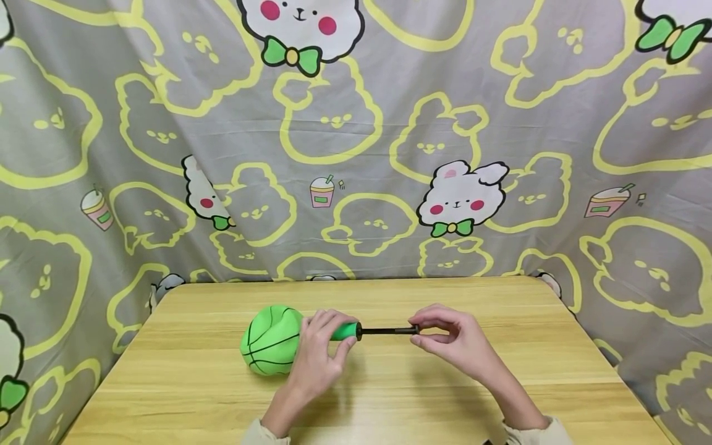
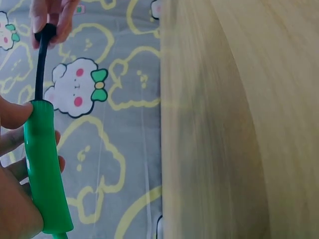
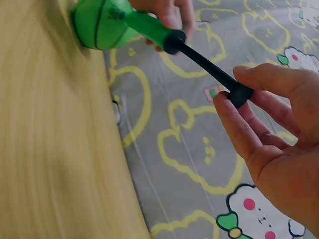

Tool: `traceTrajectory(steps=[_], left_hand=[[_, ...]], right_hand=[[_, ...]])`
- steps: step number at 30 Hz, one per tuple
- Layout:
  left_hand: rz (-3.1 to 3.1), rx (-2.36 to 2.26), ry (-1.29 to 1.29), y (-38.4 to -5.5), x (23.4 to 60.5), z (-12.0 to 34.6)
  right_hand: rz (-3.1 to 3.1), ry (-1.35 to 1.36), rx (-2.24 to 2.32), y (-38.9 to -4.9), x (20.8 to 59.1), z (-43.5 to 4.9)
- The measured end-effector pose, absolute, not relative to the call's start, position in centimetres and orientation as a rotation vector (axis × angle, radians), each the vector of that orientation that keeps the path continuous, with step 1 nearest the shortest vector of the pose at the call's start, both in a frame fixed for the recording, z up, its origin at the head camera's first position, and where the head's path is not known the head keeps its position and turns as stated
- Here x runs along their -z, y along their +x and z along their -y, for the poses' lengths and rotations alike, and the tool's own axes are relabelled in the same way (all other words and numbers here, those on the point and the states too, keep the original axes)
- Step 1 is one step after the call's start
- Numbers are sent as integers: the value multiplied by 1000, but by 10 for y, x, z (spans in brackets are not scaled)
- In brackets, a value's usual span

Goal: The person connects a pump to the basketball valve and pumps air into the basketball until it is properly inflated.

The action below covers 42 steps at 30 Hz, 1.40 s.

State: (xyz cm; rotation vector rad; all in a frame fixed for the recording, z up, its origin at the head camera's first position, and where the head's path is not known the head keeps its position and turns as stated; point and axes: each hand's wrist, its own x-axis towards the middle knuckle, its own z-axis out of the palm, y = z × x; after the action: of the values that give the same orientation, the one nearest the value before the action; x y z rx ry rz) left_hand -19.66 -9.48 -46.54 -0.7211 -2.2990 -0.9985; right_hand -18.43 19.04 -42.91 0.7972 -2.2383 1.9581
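Left hand (image 1: 319, 353) curled round the green barrel (image 2: 44, 164) of a hand pump (image 1: 345, 332), apparently steadying it against the dented green basketball (image 1: 269, 345) at left over the table (image 1: 183, 408), while right hand (image 1: 457, 343) pinches the black handle (image 3: 240, 94) at right, likely keeping the extended rod (image 1: 384, 331) aligned.

A dented green ball (image 1: 271, 345) is on or just above the wood-grain table (image 1: 178, 383).

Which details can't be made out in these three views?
- Head: the end of the pump nearest the ball, hidden behind the left grip.
- Left wrist: the pump's tip, cut off by the bottom edge.
- Right wrist: part of the ball, cut off by the top edge; its dark marking, too small and blurred to read.
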Motion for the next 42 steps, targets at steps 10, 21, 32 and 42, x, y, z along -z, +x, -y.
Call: traceTrajectory(steps=[10,21,32,42], left_hand=[[2289,1006,-735,-199,466,97],[2277,995,-715,-199,468,96],[2278,962,-723,-196,469,90],[2301,959,-736,-193,469,87]], right_hand=[[2266,800,-1907,-185,422,-202],[2348,537,-1945,-184,424,-199],[2268,547,-1992,-183,438,-176],[2229,537,-1896,-182,448,-154]])
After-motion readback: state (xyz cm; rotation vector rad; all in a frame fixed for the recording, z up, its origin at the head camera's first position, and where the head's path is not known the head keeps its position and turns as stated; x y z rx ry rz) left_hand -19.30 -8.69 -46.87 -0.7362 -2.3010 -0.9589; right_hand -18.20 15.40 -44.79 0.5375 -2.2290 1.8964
